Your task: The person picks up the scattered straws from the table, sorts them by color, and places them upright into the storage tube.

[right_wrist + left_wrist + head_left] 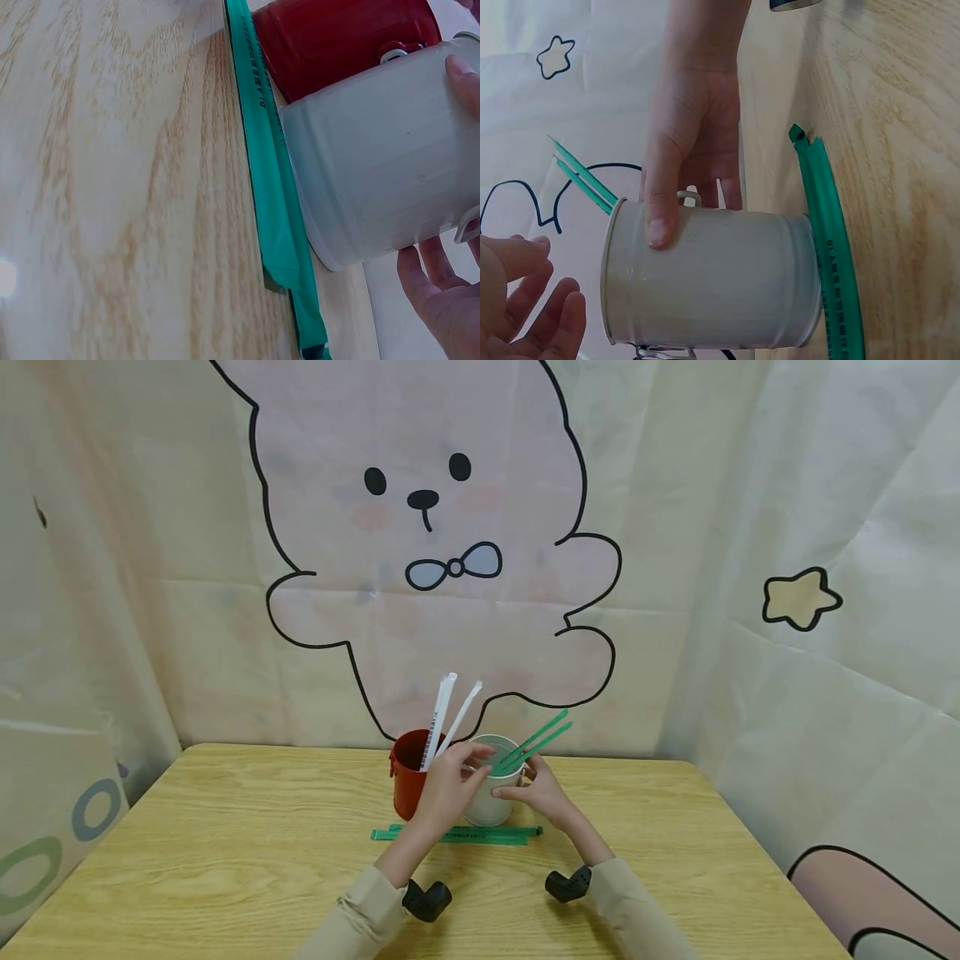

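A white metal pail (pixel 486 808) stands upright with two green-wrapped straws (pixel 542 739) leaning out over its right rim. My right hand (pixel 549 793) grips the pail's right side, thumb across the front and fingers behind. At the pail's left rim is my left hand (pixel 448 779), its fingers loosely bent and holding nothing in the left wrist view. Just left of the white pail, a red pail (pixel 407 792) holds white-wrapped straws (pixel 438 718); my left hand covers part of it. More green-wrapped straws (pixel 487 837) lie flat along the front of the pails.
The wooden table (pixel 247 852) extends to both sides and toward me. A printed curtain (pixel 645 677) hangs directly behind its back edge. Each wrist wears a small black device, one near the left sleeve (pixel 367 906), the other near the right sleeve (pixel 633 902).
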### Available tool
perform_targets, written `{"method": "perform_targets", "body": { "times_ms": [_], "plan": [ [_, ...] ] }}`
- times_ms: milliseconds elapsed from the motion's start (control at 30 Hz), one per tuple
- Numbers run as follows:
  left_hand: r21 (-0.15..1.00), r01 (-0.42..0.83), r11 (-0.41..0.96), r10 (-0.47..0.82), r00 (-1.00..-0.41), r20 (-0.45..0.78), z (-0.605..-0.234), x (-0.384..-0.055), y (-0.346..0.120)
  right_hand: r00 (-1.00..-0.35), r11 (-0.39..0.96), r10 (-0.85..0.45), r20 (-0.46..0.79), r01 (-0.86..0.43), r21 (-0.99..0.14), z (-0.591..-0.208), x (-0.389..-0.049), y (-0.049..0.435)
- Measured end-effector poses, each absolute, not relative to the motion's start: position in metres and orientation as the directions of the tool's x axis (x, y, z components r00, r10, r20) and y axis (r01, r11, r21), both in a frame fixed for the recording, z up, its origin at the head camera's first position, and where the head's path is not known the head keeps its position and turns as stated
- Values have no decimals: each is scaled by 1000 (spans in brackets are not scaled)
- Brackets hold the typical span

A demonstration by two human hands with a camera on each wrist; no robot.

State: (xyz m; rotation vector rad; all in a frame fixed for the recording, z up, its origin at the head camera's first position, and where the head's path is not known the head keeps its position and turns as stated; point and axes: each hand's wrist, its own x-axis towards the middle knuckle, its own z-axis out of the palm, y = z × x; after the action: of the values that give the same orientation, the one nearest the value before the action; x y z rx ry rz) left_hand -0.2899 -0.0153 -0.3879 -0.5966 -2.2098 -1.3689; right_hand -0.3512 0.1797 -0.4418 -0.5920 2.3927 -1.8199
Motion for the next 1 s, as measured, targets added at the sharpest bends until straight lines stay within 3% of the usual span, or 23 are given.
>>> {"method": "perform_targets", "body": {
  "times_ms": [467, 1000],
  "plan": [
    [683, 597, 420, 118, -783, 611, -411, -277, -25, -925, 238, -334, 182, -270, -933, -444, -352, 180],
    [707, 474, 524, 213, -877, 430, -438, -273, -40, -933, 239, -316, 174, -255, -937, -442, -351, 178]
  ]
}}
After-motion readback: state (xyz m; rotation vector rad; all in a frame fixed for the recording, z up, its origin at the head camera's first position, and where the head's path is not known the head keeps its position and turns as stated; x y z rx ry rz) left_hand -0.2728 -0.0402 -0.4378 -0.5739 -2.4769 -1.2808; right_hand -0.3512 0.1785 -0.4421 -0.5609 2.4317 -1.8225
